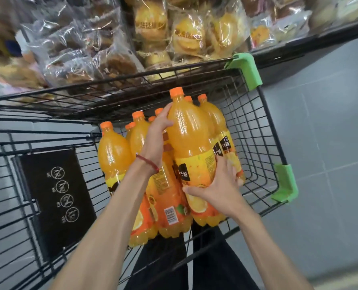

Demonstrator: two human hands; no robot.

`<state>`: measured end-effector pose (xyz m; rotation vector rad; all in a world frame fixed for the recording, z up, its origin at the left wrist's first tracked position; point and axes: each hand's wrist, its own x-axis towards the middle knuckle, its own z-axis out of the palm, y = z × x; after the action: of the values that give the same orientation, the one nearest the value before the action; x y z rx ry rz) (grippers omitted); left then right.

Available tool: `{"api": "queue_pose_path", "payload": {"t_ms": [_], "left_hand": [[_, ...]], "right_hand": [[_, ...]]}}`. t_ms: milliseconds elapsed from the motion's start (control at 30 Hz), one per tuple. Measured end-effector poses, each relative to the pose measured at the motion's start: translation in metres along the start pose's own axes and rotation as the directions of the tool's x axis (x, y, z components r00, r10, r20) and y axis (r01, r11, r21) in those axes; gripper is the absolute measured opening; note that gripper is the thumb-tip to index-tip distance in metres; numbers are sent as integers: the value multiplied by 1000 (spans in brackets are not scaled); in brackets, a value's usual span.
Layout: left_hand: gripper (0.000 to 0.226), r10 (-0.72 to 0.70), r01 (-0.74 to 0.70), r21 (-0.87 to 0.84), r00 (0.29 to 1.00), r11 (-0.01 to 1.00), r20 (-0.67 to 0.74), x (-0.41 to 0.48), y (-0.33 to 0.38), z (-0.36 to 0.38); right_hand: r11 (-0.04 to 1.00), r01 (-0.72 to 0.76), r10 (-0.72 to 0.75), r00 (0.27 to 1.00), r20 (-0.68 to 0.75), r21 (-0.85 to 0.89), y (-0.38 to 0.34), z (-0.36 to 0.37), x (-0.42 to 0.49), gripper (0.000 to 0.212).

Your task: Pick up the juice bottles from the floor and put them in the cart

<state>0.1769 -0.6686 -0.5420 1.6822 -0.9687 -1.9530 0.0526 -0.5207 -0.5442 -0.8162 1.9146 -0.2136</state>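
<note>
- Presently the placing step: one juice bottle (188,141) is held inside the wire cart (132,81). It tilts, with its cap toward the cart's far wall.
- The loaded bottles (113,151) are packed close together in the cart. The held bottle lies against the ones on its right. Its base is low in the pack; I cannot tell whether it rests on the cart bottom.
- Left hand (159,130): clamped on the held bottle's shoulder below the neck, fingers curled round the far side and thumb across the front. There is a red cord (147,162) at the wrist.
- Right hand (217,185): clasps the held bottle's lower label, with the thumb under the near side and the spread fingers wrapped round the right side, next to the neighbouring bottle.
- Both hands are on this one bottle, well apart along its length.
- Next move, as I judge it: settle the base into the gap, bring the bottle upright, then let go. The pack is tight, so the right fingers risk being pinched.
- The floor (330,126) in view shows no bottles; how many remain is unknown.
</note>
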Motion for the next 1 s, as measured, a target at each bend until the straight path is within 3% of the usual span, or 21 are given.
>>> {"api": "queue_pose_path", "payload": {"t_ms": [133,233,333,400,567,667,767,900,1000], "left_hand": [[70,16,-16,36,1000,999,2,-3,3,0],[68,33,-34,57,999,998,19,-5,4,-1],[53,36,-38,75,999,996,34,-4,2,-4],[44,29,-35,100,997,994,66,-2,1,-7],[50,68,-76,103,995,992,77,-3,-2,-6],[50,75,-81,132,996,988,56,-2,-2,-2],[38,87,-79,236,996,968,-21,2,3,-1],[37,228,-171,460,971,872,-72,14,6,-6],[44,259,-180,566,964,805,-63,24,9,-13]], "right_hand": [[990,0,-13,995,97,138,-3,-8,3,124],[952,50,-73,995,67,301,-13,-11,13,117],[893,90,-113,993,27,441,-31,-14,32,107],[874,65,-97,994,41,482,-40,-18,48,116],[875,20,-55,997,57,484,-43,-23,67,135],[877,41,-75,996,52,479,-40,-21,68,128],[898,101,-132,990,42,429,-39,-20,72,109],[925,90,-101,995,12,369,-40,-11,74,133],[941,77,-81,997,-3,329,-40,-4,74,133]]}}
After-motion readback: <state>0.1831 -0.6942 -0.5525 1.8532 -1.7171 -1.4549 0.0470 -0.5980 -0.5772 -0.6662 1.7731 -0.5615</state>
